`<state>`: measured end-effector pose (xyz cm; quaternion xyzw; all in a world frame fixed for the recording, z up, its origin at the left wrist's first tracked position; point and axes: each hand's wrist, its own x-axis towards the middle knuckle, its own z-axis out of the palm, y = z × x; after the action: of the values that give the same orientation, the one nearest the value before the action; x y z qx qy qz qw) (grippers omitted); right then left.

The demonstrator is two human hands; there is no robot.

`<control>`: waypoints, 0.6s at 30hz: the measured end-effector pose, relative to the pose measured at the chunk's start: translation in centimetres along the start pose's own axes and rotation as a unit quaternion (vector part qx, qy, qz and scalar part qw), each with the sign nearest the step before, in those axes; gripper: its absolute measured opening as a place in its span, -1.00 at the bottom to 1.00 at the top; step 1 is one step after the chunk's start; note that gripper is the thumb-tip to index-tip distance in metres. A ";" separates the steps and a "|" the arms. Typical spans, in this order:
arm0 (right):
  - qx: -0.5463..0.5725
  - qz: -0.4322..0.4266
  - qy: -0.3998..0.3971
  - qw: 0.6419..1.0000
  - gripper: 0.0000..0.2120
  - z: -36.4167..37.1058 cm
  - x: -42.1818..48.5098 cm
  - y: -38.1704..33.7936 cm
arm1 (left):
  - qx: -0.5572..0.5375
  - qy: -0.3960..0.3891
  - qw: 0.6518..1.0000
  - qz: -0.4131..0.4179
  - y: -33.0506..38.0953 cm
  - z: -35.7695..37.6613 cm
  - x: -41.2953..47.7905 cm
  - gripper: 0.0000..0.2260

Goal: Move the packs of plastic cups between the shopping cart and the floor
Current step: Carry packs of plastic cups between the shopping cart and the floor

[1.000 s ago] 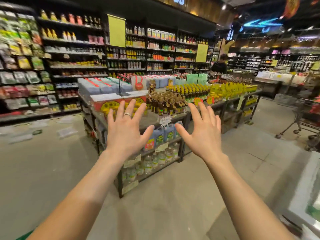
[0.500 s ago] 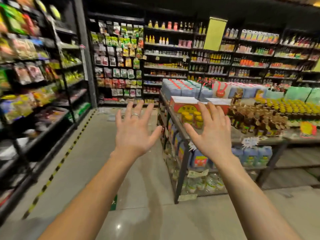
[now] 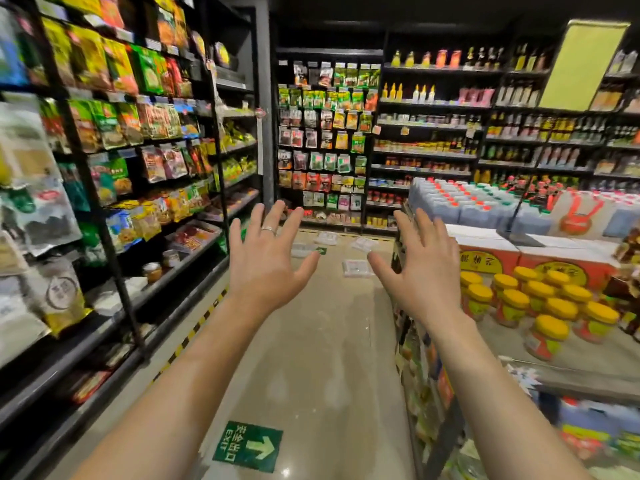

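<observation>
The snack shelving (image 3: 104, 202) on my left is blurred and runs off the frame, and the display stand (image 3: 571, 358) on my right is cut off too. The floor (image 3: 311, 358) stretches ahead between them. My left hand (image 3: 266, 268) and right hand (image 3: 422, 271) are raised, fingers spread, holding nothing. The packs of plastic cups (image 3: 356, 268) lie flat on the floor at the aisle's far end, one partly behind my left hand; they are too small to tell which way their long axes run
</observation>
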<state>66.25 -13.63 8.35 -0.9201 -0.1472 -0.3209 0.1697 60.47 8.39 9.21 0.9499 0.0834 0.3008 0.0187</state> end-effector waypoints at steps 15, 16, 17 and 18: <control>0.042 -0.011 -0.016 0.999 -0.28 11.2 13.0 4.3 | -0.005 0.008 1.000 -0.009 -0.4 10.7 12.9 -0.36; 0.045 -0.008 -0.021 0.999 -0.28 12.1 13.7 4.4 | -0.005 0.006 1.000 -0.010 -0.7 11.5 13.8 -0.35; 0.048 -0.003 -0.027 0.998 -0.27 12.9 14.5 4.5 | -0.004 0.005 1.000 -0.010 -1.0 12.4 14.7 -0.34; 0.049 0.001 -0.034 0.998 -0.27 13.9 15.3 4.6 | -0.003 0.005 1.000 -0.009 -1.4 13.3 15.6 -0.33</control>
<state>87.00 -9.61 6.97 -0.9212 -0.1671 -0.2820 0.2097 80.52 12.61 7.06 0.9476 0.0913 0.3052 0.0237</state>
